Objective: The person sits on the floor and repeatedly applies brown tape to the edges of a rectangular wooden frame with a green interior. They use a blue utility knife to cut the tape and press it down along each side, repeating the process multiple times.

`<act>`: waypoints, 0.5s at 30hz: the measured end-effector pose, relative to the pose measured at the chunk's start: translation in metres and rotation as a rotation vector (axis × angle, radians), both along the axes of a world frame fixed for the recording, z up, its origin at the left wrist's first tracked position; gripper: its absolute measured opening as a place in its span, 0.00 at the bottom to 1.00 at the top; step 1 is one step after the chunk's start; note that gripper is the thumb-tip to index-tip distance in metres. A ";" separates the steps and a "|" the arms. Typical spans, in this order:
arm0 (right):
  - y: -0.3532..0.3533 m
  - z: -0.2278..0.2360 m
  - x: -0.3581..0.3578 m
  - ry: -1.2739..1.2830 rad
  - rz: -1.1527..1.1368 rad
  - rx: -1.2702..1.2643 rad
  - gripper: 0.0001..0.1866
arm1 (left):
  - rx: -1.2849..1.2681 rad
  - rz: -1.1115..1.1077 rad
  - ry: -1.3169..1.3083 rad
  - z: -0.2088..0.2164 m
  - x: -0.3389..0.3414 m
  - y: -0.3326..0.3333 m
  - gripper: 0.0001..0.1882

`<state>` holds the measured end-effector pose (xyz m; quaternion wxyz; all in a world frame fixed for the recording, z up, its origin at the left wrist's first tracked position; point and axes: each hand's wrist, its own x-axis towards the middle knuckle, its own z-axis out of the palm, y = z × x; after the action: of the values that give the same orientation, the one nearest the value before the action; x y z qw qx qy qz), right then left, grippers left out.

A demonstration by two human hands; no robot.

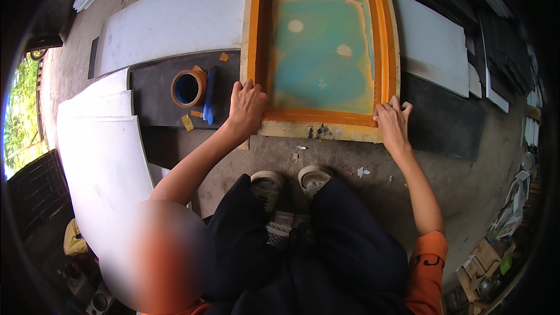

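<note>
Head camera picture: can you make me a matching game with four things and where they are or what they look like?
1. left hand
2. tape roll
3. right hand
4. blue strip

A. at the lower right corner of the screen-printing frame
B. just right of the tape roll
C. on the frame's left side
D. ring-shaped, on the dark board

Pairs: 1-C, 2-D, 3-A, 4-B

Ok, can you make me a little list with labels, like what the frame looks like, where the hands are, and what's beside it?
Frame: orange-brown border, paler outer edge
Panel inside: blue-green, two pale spiky round shapes
Left hand: gripping the frame's left side
Right hand: gripping its near right corner
Left of frame: brown roll, blue strip, on a dark board
</note>
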<state>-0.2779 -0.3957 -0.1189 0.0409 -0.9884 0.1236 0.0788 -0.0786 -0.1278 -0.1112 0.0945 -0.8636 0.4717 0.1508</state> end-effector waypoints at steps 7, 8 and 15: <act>-0.001 -0.004 -0.001 -0.016 0.011 -0.007 0.04 | 0.029 0.001 0.019 -0.004 0.000 -0.003 0.05; -0.001 -0.003 -0.001 -0.013 0.015 -0.011 0.04 | 0.030 0.005 0.026 -0.004 0.000 -0.003 0.05; 0.004 -0.008 0.001 -0.019 0.009 -0.046 0.03 | 0.051 -0.014 -0.026 -0.011 -0.001 -0.003 0.03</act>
<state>-0.2772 -0.3921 -0.1266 0.0187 -0.9903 0.1207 0.0668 -0.0797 -0.1311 -0.1223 0.1238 -0.8594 0.4727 0.1508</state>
